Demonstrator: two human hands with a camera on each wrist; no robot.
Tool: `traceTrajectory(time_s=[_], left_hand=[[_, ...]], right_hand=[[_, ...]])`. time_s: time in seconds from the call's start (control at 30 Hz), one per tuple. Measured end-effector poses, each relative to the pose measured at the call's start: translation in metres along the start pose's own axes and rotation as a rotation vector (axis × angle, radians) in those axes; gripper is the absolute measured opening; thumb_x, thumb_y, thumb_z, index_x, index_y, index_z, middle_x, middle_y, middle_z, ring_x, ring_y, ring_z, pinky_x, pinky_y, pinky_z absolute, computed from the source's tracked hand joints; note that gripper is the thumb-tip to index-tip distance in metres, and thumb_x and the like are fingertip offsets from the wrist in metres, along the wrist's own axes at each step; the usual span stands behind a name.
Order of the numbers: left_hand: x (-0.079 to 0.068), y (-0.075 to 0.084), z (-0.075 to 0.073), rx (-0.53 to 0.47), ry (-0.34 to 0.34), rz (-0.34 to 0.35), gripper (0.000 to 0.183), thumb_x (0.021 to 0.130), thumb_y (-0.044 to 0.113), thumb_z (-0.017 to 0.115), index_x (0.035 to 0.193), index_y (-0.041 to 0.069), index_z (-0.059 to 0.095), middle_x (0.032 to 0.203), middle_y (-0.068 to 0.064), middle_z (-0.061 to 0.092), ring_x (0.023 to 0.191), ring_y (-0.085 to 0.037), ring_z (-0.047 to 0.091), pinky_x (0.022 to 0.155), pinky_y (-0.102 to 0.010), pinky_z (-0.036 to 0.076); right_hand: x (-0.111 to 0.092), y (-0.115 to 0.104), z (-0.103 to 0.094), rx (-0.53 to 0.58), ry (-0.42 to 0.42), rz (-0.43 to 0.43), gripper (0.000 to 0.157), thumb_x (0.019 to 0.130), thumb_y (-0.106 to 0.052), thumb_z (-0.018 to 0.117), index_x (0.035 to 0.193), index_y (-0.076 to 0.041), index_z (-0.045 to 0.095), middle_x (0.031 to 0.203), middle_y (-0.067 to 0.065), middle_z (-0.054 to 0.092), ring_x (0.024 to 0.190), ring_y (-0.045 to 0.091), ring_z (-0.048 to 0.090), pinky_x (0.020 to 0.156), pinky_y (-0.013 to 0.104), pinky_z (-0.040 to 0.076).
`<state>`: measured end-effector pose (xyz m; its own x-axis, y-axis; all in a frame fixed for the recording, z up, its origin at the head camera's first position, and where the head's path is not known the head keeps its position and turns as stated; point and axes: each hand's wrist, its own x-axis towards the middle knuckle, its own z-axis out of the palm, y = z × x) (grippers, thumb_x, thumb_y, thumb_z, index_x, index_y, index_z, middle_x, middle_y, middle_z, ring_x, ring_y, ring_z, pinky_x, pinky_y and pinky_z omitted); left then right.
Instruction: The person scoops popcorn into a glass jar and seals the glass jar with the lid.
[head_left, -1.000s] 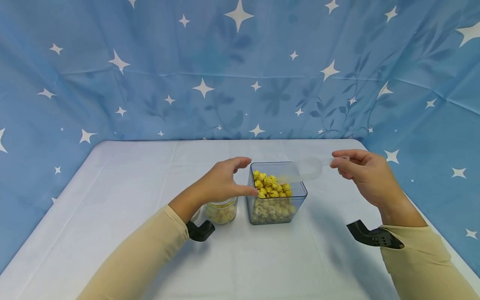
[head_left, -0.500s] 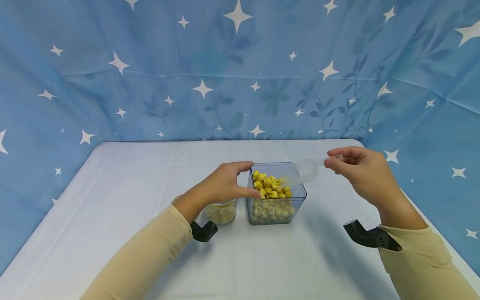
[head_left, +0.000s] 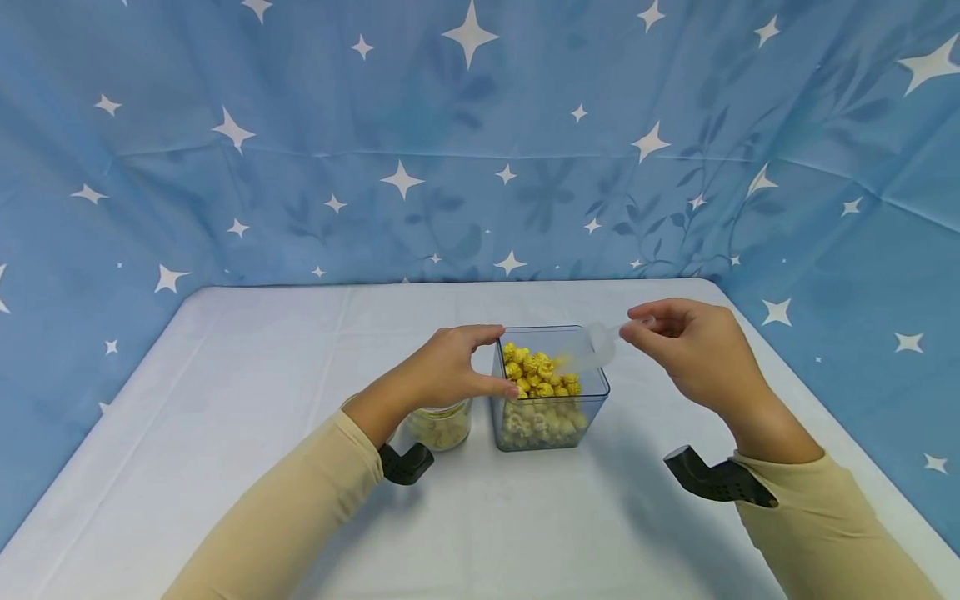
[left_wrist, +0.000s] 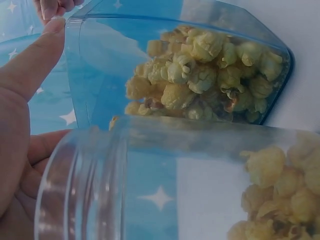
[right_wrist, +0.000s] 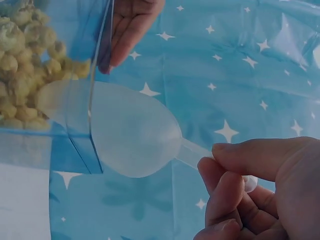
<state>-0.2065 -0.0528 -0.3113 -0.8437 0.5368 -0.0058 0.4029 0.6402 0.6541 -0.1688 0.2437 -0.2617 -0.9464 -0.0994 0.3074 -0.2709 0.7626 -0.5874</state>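
Note:
A clear bluish square container (head_left: 592, 408) holds yellow popcorn (head_left: 536, 367). My left hand (head_left: 450, 367) grips its left side at the rim, thumb at the front corner and fingers at the back corner. With thumb and fingertips, my right hand (head_left: 693, 350) pinches the handle of a translucent scoop (right_wrist: 135, 130). The scoop tilts down to the left over the container's right rim, and its tip is among the popcorn. Below my left wrist stands a clear round jar (head_left: 442, 427) with popcorn in its bottom, partly hidden by the hand.
The container and jar stand side by side on a white-covered table (head_left: 262, 375). Part of another round clear rim shows behind my left wrist, mostly hidden. A blue star-patterned cloth (head_left: 480, 167) hangs along the table's back.
My right hand has moved left with the scoop, which now reaches deeper into the container. My left hand has come slightly right and down onto the container's rim.

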Motion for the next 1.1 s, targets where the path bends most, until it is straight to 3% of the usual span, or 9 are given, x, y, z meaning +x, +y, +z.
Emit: traceTrajectory(time_s=[0.27, 0.57, 0.87, 1.1], left_hand=[[-0.001, 0.0, -0.001, 0.004, -0.001, -0.002, 0.092, 0.081, 0.05, 0.081, 0.155, 0.012, 0.04, 0.152, -0.006, 0.045, 0.136, -0.028, 0.047, 0.107, -0.045, 0.042], [0.001, 0.0, 0.0, 0.001, 0.002, 0.007, 0.092, 0.081, 0.049, 0.081, 0.154, 0.01, 0.041, 0.151, -0.007, 0.046, 0.136, -0.028, 0.047, 0.107, -0.045, 0.042], [0.001, 0.001, -0.001, -0.008, 0.003, 0.003, 0.092, 0.081, 0.048, 0.082, 0.154, 0.009, 0.041, 0.15, -0.009, 0.047, 0.135, -0.032, 0.047, 0.106, -0.046, 0.043], [0.0, 0.001, -0.001, -0.003, 0.009, 0.002, 0.091, 0.081, 0.048, 0.082, 0.154, 0.01, 0.041, 0.15, -0.008, 0.048, 0.134, -0.029, 0.048, 0.107, -0.045, 0.043]], right_hand=[[0.004, -0.003, 0.022, 0.009, -0.052, -0.007, 0.03, 0.096, -0.028, 0.07, 0.109, 0.0, 0.073, 0.091, 0.009, 0.072, 0.08, 0.024, 0.062, 0.061, 0.033, 0.051], [0.011, 0.009, 0.05, 0.151, -0.173, 0.053, 0.028, 0.095, -0.026, 0.071, 0.108, -0.001, 0.073, 0.09, 0.006, 0.072, 0.083, 0.027, 0.064, 0.061, 0.032, 0.049], [0.018, 0.017, 0.048, 0.222, -0.284, 0.06, 0.031, 0.096, -0.026, 0.071, 0.114, -0.001, 0.071, 0.095, 0.004, 0.074, 0.09, 0.029, 0.063, 0.069, 0.035, 0.048], [0.019, 0.02, 0.046, 0.233, -0.291, 0.076, 0.034, 0.097, -0.027, 0.069, 0.12, -0.002, 0.07, 0.099, 0.004, 0.073, 0.1, 0.023, 0.062, 0.082, 0.04, 0.048]])
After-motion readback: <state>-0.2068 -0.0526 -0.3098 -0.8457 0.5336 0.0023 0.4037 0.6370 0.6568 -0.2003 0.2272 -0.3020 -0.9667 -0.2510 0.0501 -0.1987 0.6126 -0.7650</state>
